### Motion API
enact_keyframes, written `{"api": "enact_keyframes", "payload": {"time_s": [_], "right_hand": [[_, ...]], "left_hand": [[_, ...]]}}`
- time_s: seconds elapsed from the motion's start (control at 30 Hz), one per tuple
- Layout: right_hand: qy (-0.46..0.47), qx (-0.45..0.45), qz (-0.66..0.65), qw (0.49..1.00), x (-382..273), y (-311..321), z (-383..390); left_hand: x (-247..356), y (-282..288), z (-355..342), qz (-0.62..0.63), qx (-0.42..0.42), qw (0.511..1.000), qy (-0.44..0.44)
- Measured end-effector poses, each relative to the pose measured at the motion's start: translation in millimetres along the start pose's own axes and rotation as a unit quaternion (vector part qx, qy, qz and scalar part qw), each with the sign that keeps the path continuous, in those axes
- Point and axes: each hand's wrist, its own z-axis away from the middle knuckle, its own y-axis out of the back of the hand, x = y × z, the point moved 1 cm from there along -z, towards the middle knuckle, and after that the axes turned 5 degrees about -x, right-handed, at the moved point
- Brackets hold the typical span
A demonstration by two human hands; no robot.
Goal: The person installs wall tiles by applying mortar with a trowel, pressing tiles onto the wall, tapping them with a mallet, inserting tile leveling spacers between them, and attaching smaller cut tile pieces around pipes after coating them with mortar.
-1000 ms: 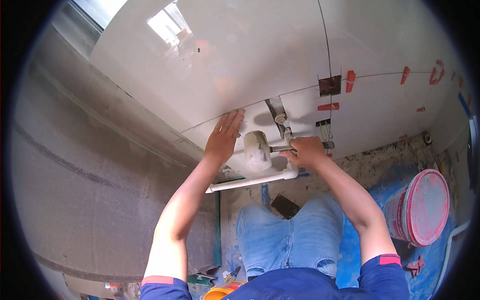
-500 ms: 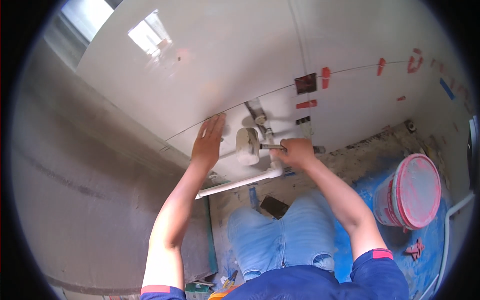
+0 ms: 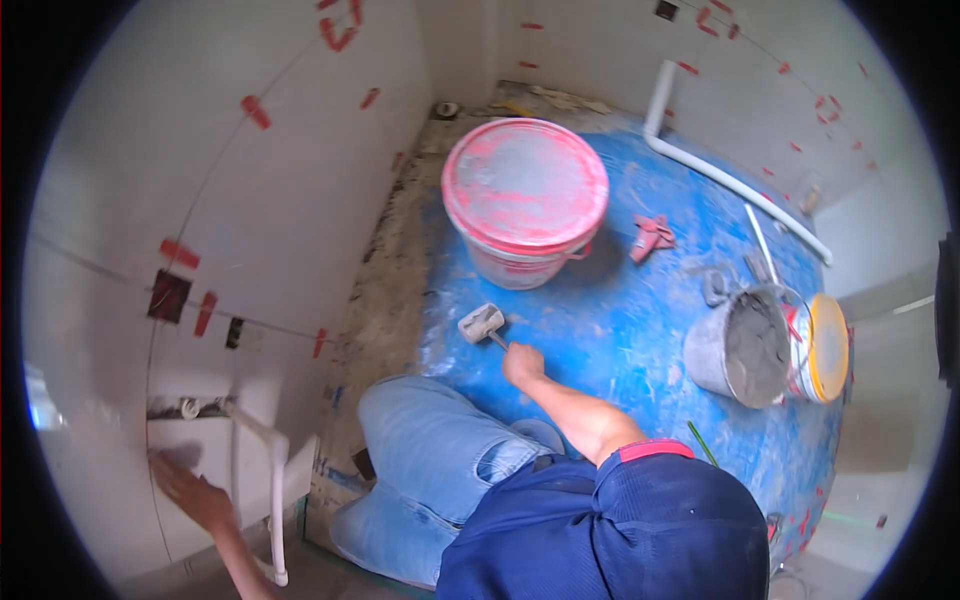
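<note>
Where right hand (image 3: 522,363) grips, mallet (image 3: 481,323) looks grey (perhaps mortar-caked).

Wall tiles (image 3: 300,180) – glossy, smooth white glaze, red plastic clips in the joints. Floor sheet (image 3: 640,330), right – blue plastic, matt, smeared with grey mortar. Bare strip along the wall is rough, gritty. Pink bucket (image 3: 525,200), far – plastic, lid crusted and dull. Grey pail (image 3: 745,350) caked with rough mortar. Mallet (image 3: 482,323) head – matt rubber, dusty. Pipe (image 3: 275,480), near left, smooth white plastic. Jeans – denim cloth.
</note>
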Motion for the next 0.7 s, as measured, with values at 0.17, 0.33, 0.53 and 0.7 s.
{"api": "enact_keyframes", "payload": {"time_s": [0.17, 0.33, 0.53, 0.7], "right_hand": [[-0.045, 0.029, -0.032, 0.998, 65, -1, 26], [0.2, 0.074, -0.063, 0.975, 11, 74, 61], [0.502, 0.241, -0.09, 0.825, -128, 189, 27], [0.387, 0.192, 0.206, 0.878, -153, 231, -45]], "left_hand": [[-5, -5, 4, -0.064, -0.031, 0.996, 0.053], [-4, 8, -9, -0.029, -0.029, 0.999, -0.008], [-24, 90, 7, 0.192, -0.092, 0.976, 0.048], [13, 215, 145, 0.287, -0.004, 0.887, 0.361]]}}
